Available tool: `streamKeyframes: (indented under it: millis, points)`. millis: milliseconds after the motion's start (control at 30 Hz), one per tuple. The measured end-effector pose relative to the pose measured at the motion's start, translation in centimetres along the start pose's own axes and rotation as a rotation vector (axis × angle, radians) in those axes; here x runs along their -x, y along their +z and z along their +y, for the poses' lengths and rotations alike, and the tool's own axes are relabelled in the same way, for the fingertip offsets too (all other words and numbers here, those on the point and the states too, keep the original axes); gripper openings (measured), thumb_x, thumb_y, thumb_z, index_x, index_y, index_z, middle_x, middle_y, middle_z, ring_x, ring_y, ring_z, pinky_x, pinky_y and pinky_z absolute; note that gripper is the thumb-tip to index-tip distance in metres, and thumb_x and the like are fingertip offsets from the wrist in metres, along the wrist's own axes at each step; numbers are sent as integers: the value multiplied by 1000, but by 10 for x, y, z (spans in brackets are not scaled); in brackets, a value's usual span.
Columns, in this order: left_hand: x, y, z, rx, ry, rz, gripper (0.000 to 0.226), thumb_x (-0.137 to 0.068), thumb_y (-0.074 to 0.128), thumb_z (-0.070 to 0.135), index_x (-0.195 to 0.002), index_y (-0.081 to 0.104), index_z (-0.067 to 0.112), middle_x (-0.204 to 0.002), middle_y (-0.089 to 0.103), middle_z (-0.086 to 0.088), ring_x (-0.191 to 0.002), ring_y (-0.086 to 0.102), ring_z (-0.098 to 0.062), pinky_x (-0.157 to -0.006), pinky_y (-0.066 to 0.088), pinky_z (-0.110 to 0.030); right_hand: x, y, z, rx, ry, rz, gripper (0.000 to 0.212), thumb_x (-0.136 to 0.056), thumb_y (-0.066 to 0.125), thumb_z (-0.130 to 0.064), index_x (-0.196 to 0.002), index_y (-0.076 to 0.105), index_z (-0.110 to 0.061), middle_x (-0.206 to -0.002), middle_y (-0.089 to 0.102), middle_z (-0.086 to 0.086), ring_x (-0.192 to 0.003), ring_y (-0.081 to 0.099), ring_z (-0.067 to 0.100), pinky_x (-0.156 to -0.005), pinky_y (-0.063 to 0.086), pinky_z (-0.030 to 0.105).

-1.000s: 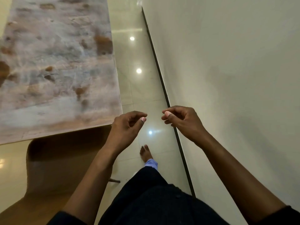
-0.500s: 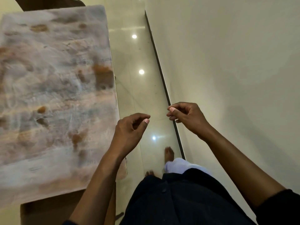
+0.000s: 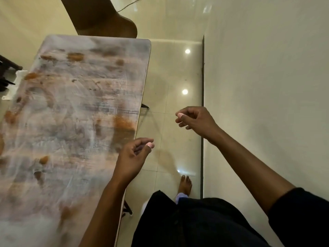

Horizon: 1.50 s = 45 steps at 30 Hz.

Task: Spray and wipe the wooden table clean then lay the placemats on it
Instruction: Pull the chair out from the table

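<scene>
The wooden table [image 3: 74, 122] fills the left of the head view, long and pale with whitish smears and brown patches. My left hand [image 3: 132, 158] hovers over the table's right edge, fingers loosely curled and holding nothing. Above the floor, to the right of the table, my right hand [image 3: 195, 121] hangs with its fingers loosely curled and nothing in it. No spray bottle, cloth or placemats are in view.
A brown chair [image 3: 106, 16] stands at the table's far end. A pale wall [image 3: 267, 86] runs along the right, leaving a narrow strip of glossy tiled floor [image 3: 169, 77] between it and the table. My bare foot [image 3: 185, 184] is on that floor. Dark furniture [image 3: 5, 73] sits far left.
I have walked forward along the table's right side; the far end and the chair there have come into view. My hands have drifted a little apart and stay loosely curled.
</scene>
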<state>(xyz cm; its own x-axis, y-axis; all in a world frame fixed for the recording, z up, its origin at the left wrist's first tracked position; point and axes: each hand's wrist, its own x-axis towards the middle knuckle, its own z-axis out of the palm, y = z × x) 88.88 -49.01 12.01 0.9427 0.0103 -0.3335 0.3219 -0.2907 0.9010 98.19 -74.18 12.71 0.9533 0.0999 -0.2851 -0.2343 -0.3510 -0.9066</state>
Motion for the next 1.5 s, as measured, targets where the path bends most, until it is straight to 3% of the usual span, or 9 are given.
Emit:
streamKeyframes:
  millis: [367,600,900,1067,1333,1500]
  points:
    - [-251,18,89,35,53,98,18,-104,66,29,-117,79,25,-102,82,7,-99,77,-12,-97,61,-46,-248,-66,-59,1,-76,-29,17,-102,67,-25,-108,77,-13,-94,80,2,-88,78,20,-82,62,42]
    - [-415,8,140,41,-9,27,25,-104,64,38,-116,78,22,-100,82,4,-94,78,-13,-96,62,-47,-383,-96,-90,68,-60,-78,16,-101,69,-25,-109,77,-13,-94,81,2,-87,78,18,-82,62,42]
    - [-616,-4,226,-81,37,-7,28,-106,61,37,-124,76,22,-105,80,7,-98,76,-10,-93,62,-36,-585,-151,-121,37,-42,-67,16,-101,69,-25,-109,77,-13,-94,80,2,-87,78,19,-79,61,40]
    - [-725,2,262,-11,8,128,29,-105,62,34,-125,75,18,-106,80,5,-99,76,-11,-95,62,-37,-717,-178,-146,75,-81,-167,17,-101,69,-26,-111,77,-15,-95,80,0,-88,78,18,-83,62,45]
    - [-876,2,326,140,-116,313,24,-107,61,31,-121,76,21,-103,82,6,-98,77,-11,-97,62,-45,-913,-223,-222,193,-212,-353,13,-99,72,-26,-104,78,-16,-90,80,1,-83,77,15,-74,56,25]
    - [-967,-14,354,193,-129,366,17,-108,59,28,-113,75,27,-101,82,6,-98,77,-13,-96,61,-46,-1019,-214,-256,258,-276,-450,13,-99,72,-27,-103,79,-17,-88,79,0,-82,76,14,-73,58,28]
